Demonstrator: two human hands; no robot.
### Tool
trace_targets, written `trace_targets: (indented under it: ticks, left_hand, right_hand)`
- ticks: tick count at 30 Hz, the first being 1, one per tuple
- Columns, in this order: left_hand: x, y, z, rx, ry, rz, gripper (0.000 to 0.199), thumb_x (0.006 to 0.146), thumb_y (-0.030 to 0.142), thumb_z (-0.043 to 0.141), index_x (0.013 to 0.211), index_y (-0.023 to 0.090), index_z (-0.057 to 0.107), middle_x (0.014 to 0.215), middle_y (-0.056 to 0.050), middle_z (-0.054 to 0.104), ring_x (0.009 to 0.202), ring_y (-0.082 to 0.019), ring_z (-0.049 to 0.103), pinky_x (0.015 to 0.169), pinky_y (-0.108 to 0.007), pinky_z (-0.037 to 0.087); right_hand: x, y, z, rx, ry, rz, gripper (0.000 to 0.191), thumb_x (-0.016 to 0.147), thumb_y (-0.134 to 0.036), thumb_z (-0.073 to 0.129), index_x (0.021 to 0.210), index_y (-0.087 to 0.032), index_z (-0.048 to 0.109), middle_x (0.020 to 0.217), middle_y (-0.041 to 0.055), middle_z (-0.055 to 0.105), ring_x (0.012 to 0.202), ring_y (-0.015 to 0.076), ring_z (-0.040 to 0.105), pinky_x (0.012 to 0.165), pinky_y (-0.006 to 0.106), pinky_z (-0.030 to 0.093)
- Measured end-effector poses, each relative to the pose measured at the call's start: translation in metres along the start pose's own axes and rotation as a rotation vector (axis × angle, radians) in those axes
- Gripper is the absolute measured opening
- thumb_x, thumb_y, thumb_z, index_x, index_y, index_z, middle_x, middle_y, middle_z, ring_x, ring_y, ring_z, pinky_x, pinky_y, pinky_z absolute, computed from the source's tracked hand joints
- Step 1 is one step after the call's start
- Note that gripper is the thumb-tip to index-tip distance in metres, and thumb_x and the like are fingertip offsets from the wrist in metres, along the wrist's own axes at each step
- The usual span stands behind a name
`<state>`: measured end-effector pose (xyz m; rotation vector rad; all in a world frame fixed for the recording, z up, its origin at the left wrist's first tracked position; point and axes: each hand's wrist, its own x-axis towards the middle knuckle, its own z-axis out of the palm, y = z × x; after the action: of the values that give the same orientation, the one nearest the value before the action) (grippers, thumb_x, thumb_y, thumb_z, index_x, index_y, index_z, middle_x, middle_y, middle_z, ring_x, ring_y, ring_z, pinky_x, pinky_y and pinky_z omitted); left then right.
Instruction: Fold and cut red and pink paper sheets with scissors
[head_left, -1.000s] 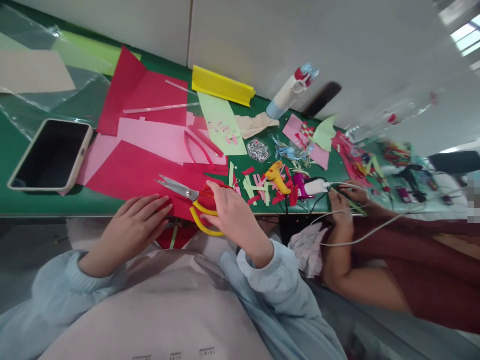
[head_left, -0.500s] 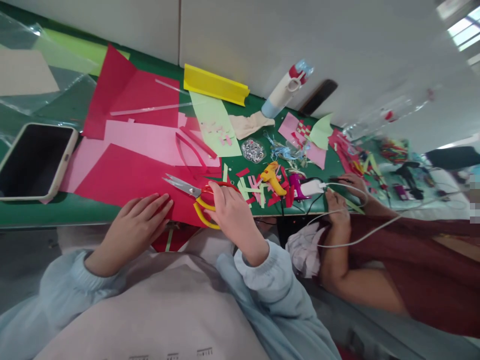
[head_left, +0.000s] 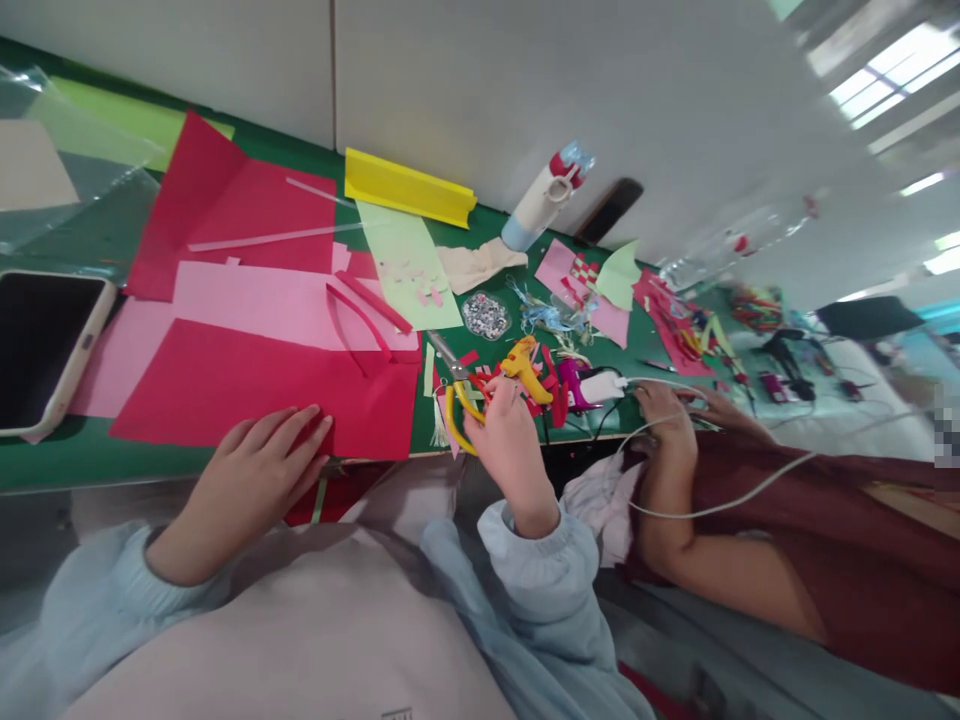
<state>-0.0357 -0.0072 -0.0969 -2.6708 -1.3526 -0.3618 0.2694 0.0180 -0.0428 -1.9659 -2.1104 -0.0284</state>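
Note:
My left hand [head_left: 251,475] lies flat, fingers stretched out, on the front edge of a red paper sheet [head_left: 225,375]. In my right hand [head_left: 514,450] are scissors [head_left: 455,375] with yellow and red handles. Their blades point away to the left, just beyond the red sheet's right edge, over small cut paper scraps. A yellow glue gun [head_left: 527,370] lies right by my right fingers. Behind the red sheet is a pink sheet [head_left: 255,300], with narrow red strips [head_left: 373,303] on it.
A phone [head_left: 49,345] lies at the left, below clear plastic. Toward the wall are a yellow folded strip [head_left: 409,190], a white bottle [head_left: 536,208] and a dark phone [head_left: 611,210]. A clear box of beads [head_left: 486,316] sits mid-table. A co-worker's hands [head_left: 667,415] are at the right, near a white cable.
My right hand has carried the scissors rightward, off the red sheet to above the scraps. My left hand stays flat on the sheet. The whole view has shifted slightly.

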Motion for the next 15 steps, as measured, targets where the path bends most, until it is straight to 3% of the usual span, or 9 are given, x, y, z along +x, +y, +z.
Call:
trace_targets:
  ticks: [5,9,12,15]
  left_hand:
    - [0.000,0.001,-0.001,-0.003,-0.023,-0.011,0.043,0.097,0.028,0.049,0.138,0.018,0.055,0.134,-0.017,0.062,0.116,-0.036,0.059,0.088,-0.048,0.045]
    - [0.001,0.000,-0.004,-0.004,-0.057,0.001,0.043,0.098,0.027,0.046,0.137,0.015,0.055,0.134,-0.018,0.062,0.116,-0.037,0.060,0.086,-0.049,0.047]
    - [0.003,-0.003,-0.008,-0.031,-0.066,-0.011,0.040,0.098,0.028,0.044,0.133,0.014,0.058,0.132,-0.018,0.063,0.115,-0.037,0.061,0.086,-0.049,0.048]
    - [0.008,-0.004,-0.012,-0.094,-0.034,-0.022,0.038,0.099,0.031,0.043,0.129,0.015,0.060,0.128,-0.016,0.066,0.112,-0.035,0.063,0.088,-0.049,0.050]
  right_hand:
    - [0.003,0.012,0.011,-0.118,-0.066,0.190,0.027,0.082,-0.014,0.057,0.104,-0.015,0.042,0.098,0.0149,0.064,0.096,0.0290,0.066,0.081,0.038,0.054]
    - [0.009,0.007,0.020,-0.165,-0.132,0.160,0.027,0.085,-0.014,0.057,0.109,-0.011,0.046,0.100,0.0159,0.066,0.098,0.0282,0.066,0.083,0.035,0.053]
    - [0.011,-0.004,0.015,-0.236,-0.237,0.154,0.026,0.090,-0.019,0.057,0.113,-0.008,0.053,0.104,0.0196,0.067,0.101,0.0309,0.066,0.083,0.038,0.054]
    - [0.009,-0.023,0.003,-0.289,-0.178,0.098,0.038,0.094,-0.022,0.052,0.128,-0.005,0.053,0.123,0.0269,0.062,0.112,0.0347,0.061,0.089,0.046,0.052]
